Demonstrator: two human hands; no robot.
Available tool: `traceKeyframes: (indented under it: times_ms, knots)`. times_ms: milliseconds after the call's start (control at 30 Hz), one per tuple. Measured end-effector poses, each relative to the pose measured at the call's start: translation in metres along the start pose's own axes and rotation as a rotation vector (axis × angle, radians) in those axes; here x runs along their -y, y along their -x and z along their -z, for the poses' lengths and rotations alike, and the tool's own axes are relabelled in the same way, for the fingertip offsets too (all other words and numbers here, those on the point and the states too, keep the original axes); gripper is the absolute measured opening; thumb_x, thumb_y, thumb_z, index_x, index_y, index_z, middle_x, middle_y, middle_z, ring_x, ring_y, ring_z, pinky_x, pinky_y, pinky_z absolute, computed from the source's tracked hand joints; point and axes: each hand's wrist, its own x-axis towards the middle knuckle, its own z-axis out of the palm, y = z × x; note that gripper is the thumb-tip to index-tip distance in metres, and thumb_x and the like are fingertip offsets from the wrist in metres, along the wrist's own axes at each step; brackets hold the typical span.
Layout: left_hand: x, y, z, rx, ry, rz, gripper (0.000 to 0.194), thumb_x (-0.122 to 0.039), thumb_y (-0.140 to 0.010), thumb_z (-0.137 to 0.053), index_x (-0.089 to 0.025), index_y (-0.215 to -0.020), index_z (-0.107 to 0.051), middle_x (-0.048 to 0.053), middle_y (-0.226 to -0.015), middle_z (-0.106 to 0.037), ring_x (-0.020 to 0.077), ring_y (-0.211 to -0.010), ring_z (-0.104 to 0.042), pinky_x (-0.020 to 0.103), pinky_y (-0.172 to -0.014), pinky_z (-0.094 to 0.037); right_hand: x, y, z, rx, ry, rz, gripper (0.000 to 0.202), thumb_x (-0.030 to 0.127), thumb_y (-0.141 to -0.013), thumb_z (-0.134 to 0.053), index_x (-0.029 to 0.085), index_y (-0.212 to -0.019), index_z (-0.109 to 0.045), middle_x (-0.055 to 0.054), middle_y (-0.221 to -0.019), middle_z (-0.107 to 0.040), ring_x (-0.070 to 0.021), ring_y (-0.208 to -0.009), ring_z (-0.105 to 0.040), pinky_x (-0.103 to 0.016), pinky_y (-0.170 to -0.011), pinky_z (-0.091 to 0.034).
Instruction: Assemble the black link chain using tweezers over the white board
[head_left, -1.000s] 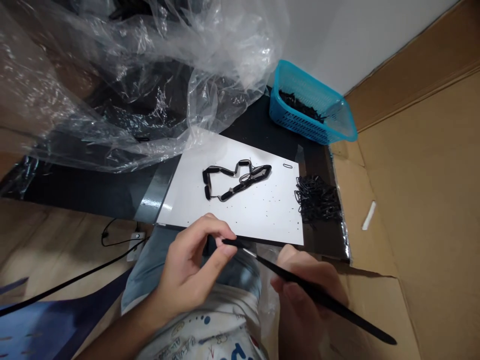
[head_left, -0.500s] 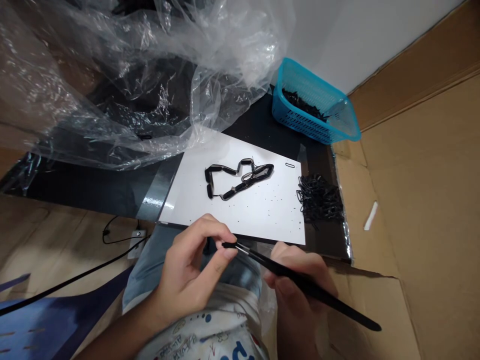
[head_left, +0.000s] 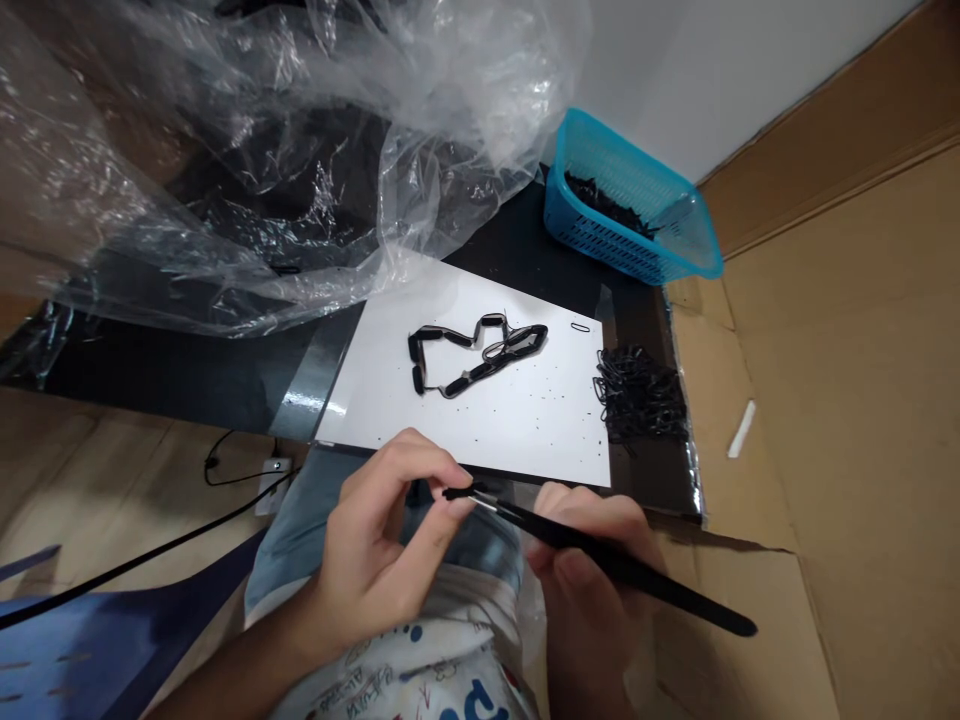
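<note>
Between its thumb and fingertips, my left hand (head_left: 397,525) pinches a small black piece (head_left: 456,493), partly covered by the fingers. My right hand (head_left: 596,550) grips black-handled tweezers (head_left: 637,572), whose metal tips meet that piece. Both hands are at the front edge of a white sheet (head_left: 375,400). On the sheet lies a jointed chain of black segments (head_left: 480,375) bent into an irregular loop. A single thin black loop (head_left: 580,327) rests near the sheet's right corner, with dark specks scattered around.
A heap of black loops (head_left: 641,393) sits right of the sheet on the black tabletop (head_left: 510,235). Behind stands a blue basket (head_left: 630,250) holding black pieces. Clear plastic (head_left: 300,230) covers the back left. A cable (head_left: 150,555) runs below, left; cardboard (head_left: 847,350) lies right.
The rear end of the tweezers has risen slightly as my right hand tilts them. My left hand keeps its pinch almost unmoved.
</note>
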Motion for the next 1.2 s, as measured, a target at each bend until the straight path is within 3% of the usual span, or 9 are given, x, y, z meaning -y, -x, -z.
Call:
traceKeyframes:
  times_ms: [100,200,400,600,733,867,967,1067,1200]
  knots:
    - [-0.001,0.000,-0.001,-0.020,0.004,-0.012,0.022,-0.001,-0.084,-0.054,-0.018,-0.097,-0.057,0.001,-0.080,-0.054,0.0121,-0.072,-0.051,0.023,-0.061,-0.041,0.001,-0.002,-0.009,-0.002,-0.187,0.010,0.008,0.028,-0.085,-0.059,0.024,-0.080,-0.061,0.005,-0.054,-0.054,-0.0108,-0.047,-0.043,-0.025,-0.048,-0.038]
    - [-0.003,0.001,-0.003,-0.037,0.016,-0.013,0.019,-0.002,-0.084,-0.055,-0.018,-0.095,-0.058,0.000,-0.078,-0.053,0.0116,-0.072,-0.050,0.022,-0.062,-0.042,-0.001,-0.003,-0.018,-0.054,-0.314,-0.047,0.011,0.026,-0.086,-0.056,0.023,-0.076,-0.059,0.007,-0.049,-0.047,-0.0091,-0.043,-0.037,-0.021,-0.044,-0.032]
    - [-0.007,0.002,-0.006,-0.047,0.188,0.161,0.008,-0.012,-0.089,-0.056,-0.020,-0.090,-0.058,-0.001,-0.076,-0.052,0.0100,-0.071,-0.049,0.018,-0.063,-0.043,-0.007,-0.003,-0.031,-0.048,-0.559,-0.159,0.018,0.026,-0.087,-0.053,0.022,-0.070,-0.051,0.008,-0.045,-0.035,-0.0087,-0.040,-0.026,-0.020,-0.044,-0.028]
    - [-0.007,0.006,-0.009,0.014,0.389,0.316,0.005,-0.022,-0.093,-0.056,-0.021,-0.088,-0.057,-0.002,-0.075,-0.051,0.0078,-0.067,-0.048,0.015,-0.060,-0.041,-0.007,-0.006,-0.034,-0.003,-0.635,-0.218,0.019,0.028,-0.086,-0.054,0.022,-0.068,-0.050,0.008,-0.045,-0.034,-0.0096,-0.043,-0.027,-0.020,-0.045,-0.028]
    - [-0.007,0.008,-0.010,0.028,0.440,0.352,0.005,-0.024,-0.093,-0.057,-0.022,-0.089,-0.057,-0.002,-0.076,-0.051,0.0080,-0.068,-0.049,0.016,-0.061,-0.041,-0.004,-0.009,-0.030,-0.001,-0.577,-0.175,0.022,0.027,-0.087,-0.052,0.022,-0.066,-0.045,0.008,-0.043,-0.030,-0.0099,-0.040,-0.025,-0.020,-0.043,-0.027]
    - [-0.004,0.008,-0.008,0.005,0.352,0.355,0.006,-0.027,-0.092,-0.058,-0.022,-0.088,-0.058,-0.002,-0.074,-0.049,0.0092,-0.065,-0.043,0.019,-0.057,-0.037,-0.005,-0.013,-0.021,-0.092,-0.361,-0.026,0.020,0.024,-0.089,-0.048,0.022,-0.069,-0.045,0.009,-0.046,-0.033,-0.0094,-0.039,-0.023,-0.020,-0.040,-0.026]
    - [0.000,0.004,-0.002,-0.019,0.260,0.316,0.004,-0.026,-0.091,-0.059,-0.023,-0.089,-0.060,-0.001,-0.075,-0.050,0.0110,-0.066,-0.044,0.021,-0.057,-0.036,-0.015,-0.018,-0.007,-0.142,0.057,0.232,0.018,0.022,-0.090,-0.048,0.023,-0.072,-0.049,0.006,-0.053,-0.044,-0.0105,-0.043,-0.035,-0.023,-0.042,-0.031]
    - [0.007,-0.001,0.007,-0.069,0.152,0.210,0.004,-0.019,-0.088,-0.059,-0.022,-0.089,-0.061,0.001,-0.076,-0.053,0.0132,-0.070,-0.048,0.023,-0.061,-0.039,-0.029,-0.024,0.013,-0.066,0.506,0.428,0.008,0.016,-0.085,-0.056,0.020,-0.078,-0.058,0.001,-0.066,-0.056,-0.0142,-0.057,-0.052,-0.027,-0.051,-0.041]
    - [0.014,-0.007,0.015,-0.071,-0.061,0.093,0.013,-0.009,-0.084,-0.057,-0.021,-0.086,-0.061,-0.001,-0.074,-0.056,0.0131,-0.069,-0.051,0.024,-0.062,-0.042,-0.043,-0.025,0.034,0.061,0.849,0.433,0.002,0.017,-0.083,-0.062,0.018,-0.082,-0.062,-0.004,-0.078,-0.061,-0.0187,-0.075,-0.056,-0.036,-0.072,-0.045]
